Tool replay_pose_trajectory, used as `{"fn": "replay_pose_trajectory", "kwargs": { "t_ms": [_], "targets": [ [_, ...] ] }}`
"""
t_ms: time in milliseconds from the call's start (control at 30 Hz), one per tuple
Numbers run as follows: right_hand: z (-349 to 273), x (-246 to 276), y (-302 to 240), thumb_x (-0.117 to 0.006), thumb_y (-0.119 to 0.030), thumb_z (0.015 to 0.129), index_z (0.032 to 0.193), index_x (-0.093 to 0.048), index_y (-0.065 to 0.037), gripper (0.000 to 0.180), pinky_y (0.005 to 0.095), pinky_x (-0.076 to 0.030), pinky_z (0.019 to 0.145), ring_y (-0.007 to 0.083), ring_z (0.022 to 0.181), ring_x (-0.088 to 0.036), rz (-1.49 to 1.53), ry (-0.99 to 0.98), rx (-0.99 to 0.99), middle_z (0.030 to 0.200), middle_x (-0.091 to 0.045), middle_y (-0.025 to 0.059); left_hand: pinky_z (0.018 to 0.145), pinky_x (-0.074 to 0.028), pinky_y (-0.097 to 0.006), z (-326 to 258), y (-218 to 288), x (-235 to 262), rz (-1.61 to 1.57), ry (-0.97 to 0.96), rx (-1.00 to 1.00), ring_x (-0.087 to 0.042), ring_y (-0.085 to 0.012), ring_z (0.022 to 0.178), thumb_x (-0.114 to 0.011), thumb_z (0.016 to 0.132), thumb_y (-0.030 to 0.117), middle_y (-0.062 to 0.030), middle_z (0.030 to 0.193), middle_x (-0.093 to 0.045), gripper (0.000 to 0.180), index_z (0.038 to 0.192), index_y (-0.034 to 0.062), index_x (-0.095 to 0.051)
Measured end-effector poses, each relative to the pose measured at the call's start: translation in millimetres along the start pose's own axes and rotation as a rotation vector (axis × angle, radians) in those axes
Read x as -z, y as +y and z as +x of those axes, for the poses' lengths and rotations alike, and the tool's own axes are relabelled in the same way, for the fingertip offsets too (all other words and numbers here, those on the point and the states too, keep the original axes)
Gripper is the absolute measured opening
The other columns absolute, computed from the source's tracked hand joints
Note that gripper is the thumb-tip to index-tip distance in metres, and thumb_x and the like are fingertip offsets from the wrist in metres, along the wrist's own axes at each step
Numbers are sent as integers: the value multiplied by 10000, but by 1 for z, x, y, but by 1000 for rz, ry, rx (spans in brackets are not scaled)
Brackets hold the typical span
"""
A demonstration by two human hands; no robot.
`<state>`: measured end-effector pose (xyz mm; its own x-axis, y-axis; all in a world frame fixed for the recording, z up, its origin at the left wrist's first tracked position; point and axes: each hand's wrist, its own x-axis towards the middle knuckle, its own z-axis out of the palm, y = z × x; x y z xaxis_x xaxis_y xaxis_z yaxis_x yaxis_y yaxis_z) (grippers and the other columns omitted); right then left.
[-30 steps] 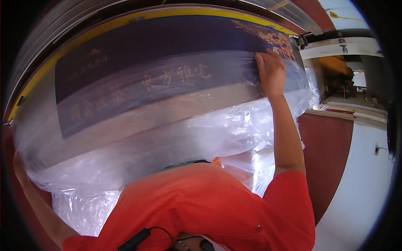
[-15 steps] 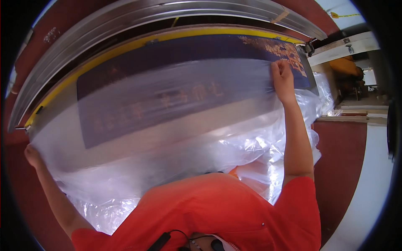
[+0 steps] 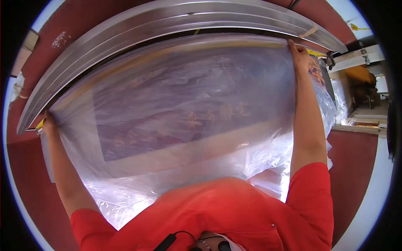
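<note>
A wide clear plastic sheet (image 3: 176, 138) is stretched between my two hands. My left hand (image 3: 50, 122) pinches its far left corner, by the end of a yellow strip. At the far right my right hand (image 3: 298, 54) grips the other corner, close to the metal rail. Under the film, seen hazily, lies a dark blue printed panel (image 3: 197, 90) with orange lettering. Its orange-patterned corner (image 3: 315, 69) shows uncovered to the right of my right wrist. Loose, crumpled film hangs in front of my body.
A long curved-looking silver metal rail (image 3: 190, 19) spans the far edge, with a yellow strip (image 3: 316, 53) just before it. A bracket (image 3: 331, 60) stands at the rail's right end. More crumpled plastic (image 3: 341, 100) lies at the right, beside red surfaces (image 3: 351, 167).
Both hands have moved away from my body toward the rail, drawing the film over the rest of the dark panel and most of the yellow strip.
</note>
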<state>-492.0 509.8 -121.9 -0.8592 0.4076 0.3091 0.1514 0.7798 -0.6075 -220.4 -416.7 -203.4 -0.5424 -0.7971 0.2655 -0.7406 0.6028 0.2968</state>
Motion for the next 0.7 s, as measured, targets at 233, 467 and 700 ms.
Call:
{"fn": "replay_pose_trajectory", "kwargs": {
  "t_ms": [233, 467, 700],
  "targets": [
    [6, -18, 8, -349, -414, 772, 903, -551, -6, 474, 366, -380, 759, 337, 868, -517, 84, 104, 63, 878, -563, 198, 646, -431, -358, 13, -30, 9, 161, 14, 38, -546, -281, 758, -327, 815, 430, -162, 787, -580, 490, 821, 12, -582],
    [-6, 3, -13, -387, -429, 745, 943, -547, 10, 508, 331, -368, 771, 291, 889, -510, 126, -84, -44, 906, -561, 190, 511, -413, -255, -28, 28, 27, -1145, -55, 396, -503, -166, 565, -411, 826, 321, -51, 722, -562, 298, 794, 67, -564],
    [-15, 21, -34, -531, -444, 687, 930, -567, 10, 516, 268, -364, 746, 164, 829, -491, 164, -433, 79, 896, -560, 94, 507, -400, -183, -10, 11, 69, -1037, -296, 405, -505, -87, 610, -475, 810, 263, -2, 736, -553, 181, 855, 109, -559]
  ]
}}
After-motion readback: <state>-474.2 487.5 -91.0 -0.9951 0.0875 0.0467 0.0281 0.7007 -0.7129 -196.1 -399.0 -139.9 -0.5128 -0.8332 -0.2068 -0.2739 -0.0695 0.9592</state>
